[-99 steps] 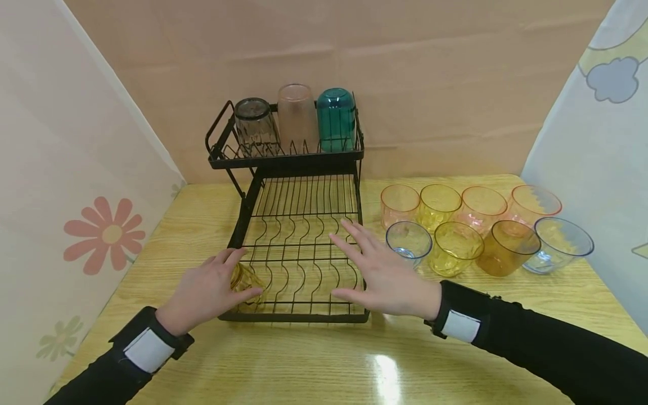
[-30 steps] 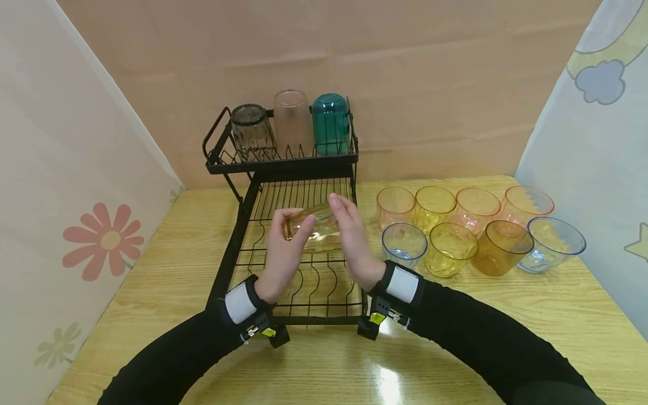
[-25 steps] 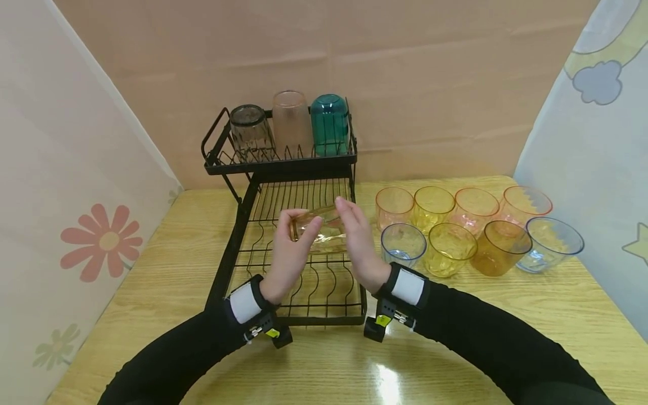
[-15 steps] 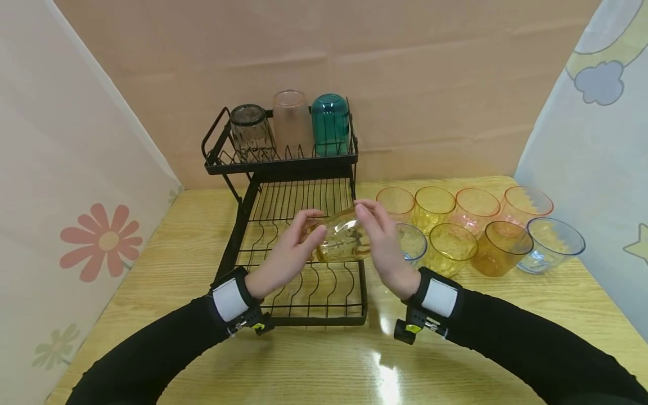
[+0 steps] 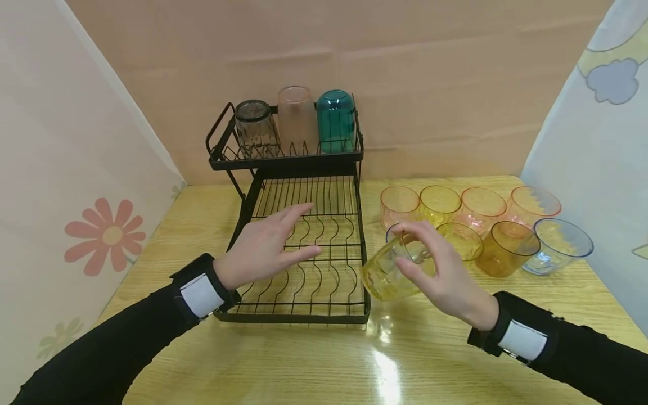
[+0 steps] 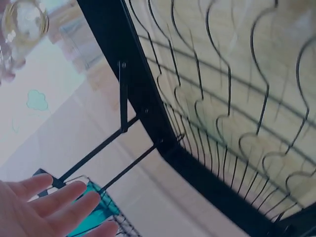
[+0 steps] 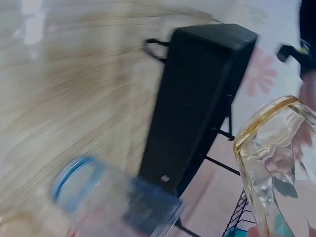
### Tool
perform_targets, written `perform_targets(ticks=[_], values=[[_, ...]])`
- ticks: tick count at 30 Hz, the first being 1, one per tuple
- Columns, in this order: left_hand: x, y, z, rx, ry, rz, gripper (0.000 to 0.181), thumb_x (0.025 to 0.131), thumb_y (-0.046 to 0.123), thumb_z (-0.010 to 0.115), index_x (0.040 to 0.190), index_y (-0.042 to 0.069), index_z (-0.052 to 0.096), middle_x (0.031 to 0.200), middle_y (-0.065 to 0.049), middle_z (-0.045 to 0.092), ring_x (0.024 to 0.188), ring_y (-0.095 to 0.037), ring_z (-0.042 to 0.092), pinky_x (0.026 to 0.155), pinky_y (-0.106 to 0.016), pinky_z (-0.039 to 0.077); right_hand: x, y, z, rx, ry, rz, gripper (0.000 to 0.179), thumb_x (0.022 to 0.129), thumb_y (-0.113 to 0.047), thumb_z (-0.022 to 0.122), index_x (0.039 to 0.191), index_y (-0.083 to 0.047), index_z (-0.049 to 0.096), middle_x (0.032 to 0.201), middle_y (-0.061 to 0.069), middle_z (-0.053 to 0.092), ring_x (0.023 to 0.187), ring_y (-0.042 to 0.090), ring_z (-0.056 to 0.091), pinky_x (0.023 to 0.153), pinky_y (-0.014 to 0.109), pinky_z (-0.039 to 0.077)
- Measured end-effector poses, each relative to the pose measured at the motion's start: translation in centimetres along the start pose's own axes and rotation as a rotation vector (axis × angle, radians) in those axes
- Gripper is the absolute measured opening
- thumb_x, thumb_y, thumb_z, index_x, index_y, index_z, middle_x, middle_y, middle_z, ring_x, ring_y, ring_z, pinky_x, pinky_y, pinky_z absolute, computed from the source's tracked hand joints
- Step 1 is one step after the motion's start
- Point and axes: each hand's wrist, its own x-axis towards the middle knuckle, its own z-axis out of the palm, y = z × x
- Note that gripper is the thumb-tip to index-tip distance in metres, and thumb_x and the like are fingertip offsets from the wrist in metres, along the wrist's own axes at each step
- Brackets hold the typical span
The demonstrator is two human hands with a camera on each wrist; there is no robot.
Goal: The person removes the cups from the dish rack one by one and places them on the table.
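Observation:
Between the thumb and fingers of my right hand (image 5: 448,278) is a yellow drinking glass (image 5: 382,275), gripped near its rim. It hangs tilted beyond the right front corner of the black dish rack (image 5: 293,319), base toward the lower left. The right wrist view shows the same ridged glass (image 7: 271,163) at its right edge. My left hand (image 5: 263,244) stretches palm down over the rack's lower tier, holding nothing, thumb and fingers apart. In the left wrist view its fingers (image 6: 64,197) are extended beside the rack frame. A blue-rimmed glass (image 5: 390,232) is mostly hidden behind my right hand.
On the rack's upper tier stand a grey glass (image 5: 257,129), a pink glass (image 5: 297,121) and a teal glass (image 5: 336,121), upside down. Several coloured glasses crowd the table's right side, among them an amber one (image 5: 506,256) and a blue-rimmed wide one (image 5: 562,247).
The yellow glass went from the left hand at the rack's front left, through both hands over the rack, to the right hand alone. Left hand let go and drew back left.

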Motion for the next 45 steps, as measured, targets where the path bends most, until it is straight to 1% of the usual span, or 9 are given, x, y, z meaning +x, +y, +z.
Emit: perform_targets(ticks=[3, 7, 11, 16, 23, 27, 33, 40, 45], values=[[0.5, -0.2, -0.4, 0.083, 0.042, 0.068, 0.083, 0.081, 0.073, 0.036, 0.142, 0.017, 0.028, 0.137, -0.009, 0.041, 0.112, -0.024, 0.05, 0.057, -0.028, 0.047, -1.1, 0.6, -0.6, -0.154, -0.034, -0.091, 0.048, 0.079, -0.018, 0.062, 0.125, -0.017, 0.048, 0.118, -0.003, 0.048, 0.103, 0.012, 0.044, 0.075, 0.032, 0.038], [1.4, -0.3, -1.1, 0.155, 0.049, 0.105, 0.086, 0.079, 0.075, 0.034, 0.142, 0.016, 0.029, 0.138, -0.009, 0.038, 0.118, -0.026, 0.044, 0.06, -0.033, 0.048, -2.3, 1.6, -0.9, -0.345, -0.078, -0.166, 0.052, 0.076, -0.029, 0.065, 0.123, -0.015, 0.049, 0.117, -0.001, 0.048, 0.103, 0.014, 0.045, 0.073, 0.03, 0.042], [2.4, -0.1, -1.9, 0.214, 0.035, 0.122, 0.088, 0.079, 0.077, 0.03, 0.143, 0.018, 0.027, 0.142, -0.011, 0.033, 0.125, -0.029, 0.035, 0.065, -0.038, 0.049, -3.2, 2.9, -0.5, -0.468, -0.121, -0.226, 0.054, 0.077, -0.04, 0.063, 0.123, -0.014, 0.05, 0.115, 0.002, 0.049, 0.098, 0.018, 0.049, 0.056, 0.022, 0.042], [3.5, 0.3, -2.7, 0.265, 0.072, 0.156, 0.088, 0.078, 0.079, 0.028, 0.143, 0.019, 0.028, 0.142, -0.011, 0.033, 0.129, -0.027, 0.03, 0.075, -0.044, 0.047, -3.8, 4.2, 0.3, -0.513, -0.198, -0.223, 0.053, 0.079, -0.046, 0.061, 0.122, -0.016, 0.051, 0.115, 0.0, 0.047, 0.098, 0.018, 0.048, 0.049, 0.019, 0.037], [4.3, 0.7, -3.7, 0.262, 0.208, 0.284, 0.083, 0.079, 0.074, 0.037, 0.138, 0.015, 0.037, 0.137, -0.01, 0.039, 0.123, -0.024, 0.037, 0.075, -0.039, 0.047, -4.3, 5.4, 1.2, -0.553, -0.295, -0.178, 0.055, 0.079, -0.05, 0.06, 0.121, -0.016, 0.052, 0.117, -0.001, 0.045, 0.101, 0.017, 0.046, 0.05, 0.018, 0.035], [5.3, 1.3, -4.8, 0.262, 0.26, 0.328, 0.081, 0.08, 0.071, 0.04, 0.137, 0.013, 0.039, 0.136, -0.011, 0.041, 0.12, -0.026, 0.04, 0.088, -0.04, 0.041, -4.3, 5.8, 1.6, -0.555, -0.324, -0.161, 0.057, 0.077, -0.051, 0.061, 0.122, -0.017, 0.051, 0.117, -0.001, 0.045, 0.102, 0.016, 0.045, 0.051, 0.017, 0.035], [7.3, 1.9, -6.7, 0.304, 0.248, 0.231, 0.084, 0.08, 0.075, 0.032, 0.141, 0.018, 0.034, 0.141, -0.009, 0.034, 0.126, -0.026, 0.033, 0.099, -0.044, 0.027, -4.2, 5.7, 1.6, -0.579, -0.331, -0.17, 0.063, 0.077, -0.052, 0.062, 0.128, -0.018, 0.048, 0.124, 0.003, 0.045, 0.11, 0.022, 0.044, 0.053, 0.019, 0.038], [9.9, 2.1, -7.7, 0.375, 0.154, 0.12, 0.087, 0.079, 0.078, 0.023, 0.145, 0.023, 0.023, 0.147, -0.009, 0.023, 0.133, -0.025, 0.019, 0.104, -0.045, 0.014, -4.0, 5.5, 1.1, -0.6, -0.337, -0.217, 0.071, 0.076, -0.055, 0.061, 0.135, -0.022, 0.042, 0.13, 0.004, 0.044, 0.114, 0.021, 0.041, 0.047, 0.018, 0.034], [11.2, 2.2, -8.4, 0.4, 0.131, 0.074, 0.088, 0.078, 0.079, 0.023, 0.146, 0.024, 0.018, 0.148, -0.009, 0.02, 0.135, -0.025, 0.014, 0.105, -0.045, 0.012, -3.9, 5.0, 0.4, -0.635, -0.327, -0.278, 0.076, 0.077, -0.059, 0.057, 0.139, -0.021, 0.037, 0.131, 0.004, 0.044, 0.115, 0.022, 0.041, 0.062, 0.03, 0.047]])
